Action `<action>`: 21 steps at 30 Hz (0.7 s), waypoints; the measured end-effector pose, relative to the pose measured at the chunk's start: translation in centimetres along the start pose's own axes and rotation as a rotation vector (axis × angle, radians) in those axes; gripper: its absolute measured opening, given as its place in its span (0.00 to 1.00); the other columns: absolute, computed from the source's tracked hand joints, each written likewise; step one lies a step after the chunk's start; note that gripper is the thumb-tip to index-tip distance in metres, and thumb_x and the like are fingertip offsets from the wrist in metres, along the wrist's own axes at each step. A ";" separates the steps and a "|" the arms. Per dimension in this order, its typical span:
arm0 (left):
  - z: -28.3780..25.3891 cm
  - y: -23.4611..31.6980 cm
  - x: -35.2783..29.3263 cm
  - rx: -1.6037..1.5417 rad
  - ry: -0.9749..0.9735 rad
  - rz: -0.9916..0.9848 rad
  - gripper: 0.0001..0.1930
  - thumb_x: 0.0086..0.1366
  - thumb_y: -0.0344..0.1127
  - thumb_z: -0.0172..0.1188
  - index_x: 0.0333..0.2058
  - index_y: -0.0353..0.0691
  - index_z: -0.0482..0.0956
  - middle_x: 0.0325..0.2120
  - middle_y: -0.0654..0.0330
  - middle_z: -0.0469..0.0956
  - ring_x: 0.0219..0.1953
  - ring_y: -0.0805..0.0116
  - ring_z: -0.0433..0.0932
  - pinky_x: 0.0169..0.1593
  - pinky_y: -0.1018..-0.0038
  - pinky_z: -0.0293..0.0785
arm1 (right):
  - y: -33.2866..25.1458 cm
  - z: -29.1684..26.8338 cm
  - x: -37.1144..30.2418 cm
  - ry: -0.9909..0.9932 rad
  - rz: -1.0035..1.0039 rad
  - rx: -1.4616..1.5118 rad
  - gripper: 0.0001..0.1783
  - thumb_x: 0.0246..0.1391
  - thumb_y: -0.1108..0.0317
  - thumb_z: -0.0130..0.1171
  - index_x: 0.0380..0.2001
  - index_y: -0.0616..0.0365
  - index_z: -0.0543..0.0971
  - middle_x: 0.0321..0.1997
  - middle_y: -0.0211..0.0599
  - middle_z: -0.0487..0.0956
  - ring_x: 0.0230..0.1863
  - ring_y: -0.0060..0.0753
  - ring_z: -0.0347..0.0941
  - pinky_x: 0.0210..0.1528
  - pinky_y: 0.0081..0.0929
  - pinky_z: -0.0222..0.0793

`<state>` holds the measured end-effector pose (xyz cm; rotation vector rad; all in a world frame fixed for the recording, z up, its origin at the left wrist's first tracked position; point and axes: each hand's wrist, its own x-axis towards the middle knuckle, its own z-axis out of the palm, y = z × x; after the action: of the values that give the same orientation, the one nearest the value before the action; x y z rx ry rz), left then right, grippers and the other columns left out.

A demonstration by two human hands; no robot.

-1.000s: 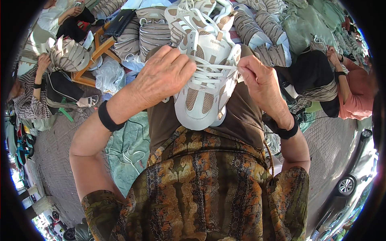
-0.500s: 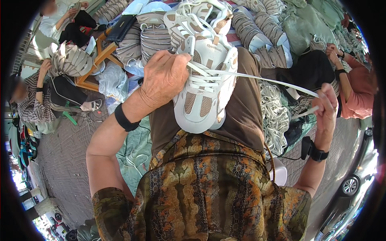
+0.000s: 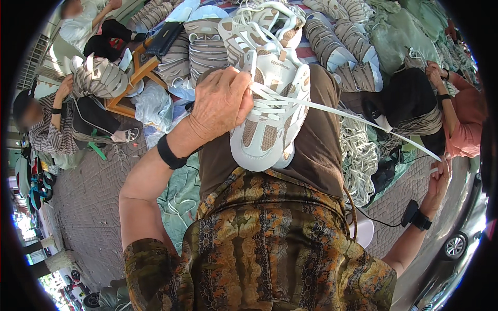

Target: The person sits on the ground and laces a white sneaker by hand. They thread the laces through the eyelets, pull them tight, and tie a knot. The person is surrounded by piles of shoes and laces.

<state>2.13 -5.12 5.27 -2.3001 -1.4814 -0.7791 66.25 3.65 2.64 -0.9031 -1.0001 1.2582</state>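
A white and tan sneaker (image 3: 258,149) rests on my lap, toe toward me, with flat white lacing across its lower eyelets. My left hand (image 3: 220,103) is closed on the sneaker's left eyelet edge; its fingertips are partly hidden, so a pinched lace there cannot be ruled out. From the sneaker a white shoelace (image 3: 363,118) stretches tautly out to the right. Far out on that side, my right hand (image 3: 441,178) holds the lace's other end between closed fingers. Beyond the sneaker, touching its heel, lie more white and tan shoes (image 3: 264,23) with loose laces.
A pile of white laces (image 3: 359,160) lies right of my knee. Stacked tan shoe uppers (image 3: 207,49) stand beyond my lap, beside a wooden stool (image 3: 141,75) and a clear plastic bag (image 3: 154,106). People sit left and right; a person's pink sleeve (image 3: 464,129) is near my right hand.
My right hand has moved outward, to the right and down, drawing the lace out longer and straighter. My left hand stays on the sneaker. The whole view has shifted slightly.
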 end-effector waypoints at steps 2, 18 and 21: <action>-0.1 -0.1 0.0 -0.014 -0.030 -0.025 0.12 0.51 0.27 0.60 0.36 0.36 0.72 0.29 0.53 0.74 0.31 0.52 0.77 0.35 0.62 0.75 | -0.9 -1.2 0.1 -0.001 -0.010 -0.021 0.08 0.64 0.73 0.52 0.46 0.58 0.74 0.18 0.17 0.58 0.14 0.09 0.47 0.17 0.11 0.46; -1.2 -1.1 0.0 -0.193 -0.163 -0.090 0.15 0.53 0.30 0.60 0.41 0.38 0.72 0.38 0.53 0.75 0.37 0.52 0.78 0.40 0.63 0.77 | 7.4 -3.5 7.2 -0.208 -0.248 -1.329 0.04 0.54 0.74 0.52 0.33 0.54 0.75 0.17 0.26 0.66 0.15 0.19 0.61 0.16 0.22 0.58; -0.7 -2.3 -0.1 -0.236 -0.099 -0.120 0.15 0.55 0.26 0.57 0.42 0.38 0.72 0.40 0.55 0.74 0.37 0.55 0.78 0.40 0.67 0.77 | 10.5 4.9 3.8 -0.236 -0.305 -1.382 0.10 0.58 0.67 0.53 0.40 0.60 0.76 0.25 0.34 0.75 0.26 0.25 0.71 0.31 0.27 0.69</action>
<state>-0.17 -4.59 5.65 -2.4699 -1.6633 -0.9298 58.40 8.52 -5.31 -1.5286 -2.1639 0.2572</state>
